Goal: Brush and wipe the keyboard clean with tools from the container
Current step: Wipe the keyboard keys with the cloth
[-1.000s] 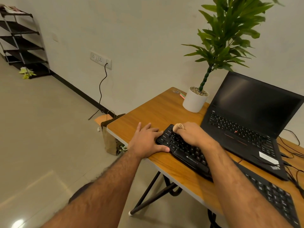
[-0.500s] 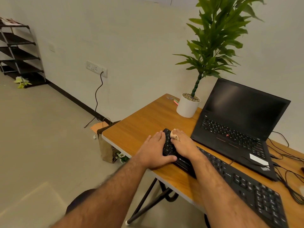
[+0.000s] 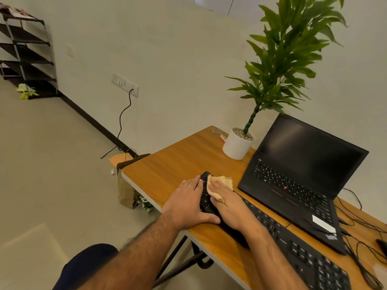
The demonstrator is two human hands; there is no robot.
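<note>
Currently: wooden desk (image 3: 180,164) carries an open black ThinkPad laptop (image 3: 303,176), with a white-potted plant (image 3: 238,146) beside it. Black external keyboard (image 3: 297,250) lies along the desk's near edge, in front of the laptop. Left hand (image 3: 186,203) lies flat with straight fingers, bracing the keyboard's left end. Right hand (image 3: 228,203) presses a tan cloth (image 3: 223,182) onto the leftmost keys, fingers mostly extended over it.
</note>
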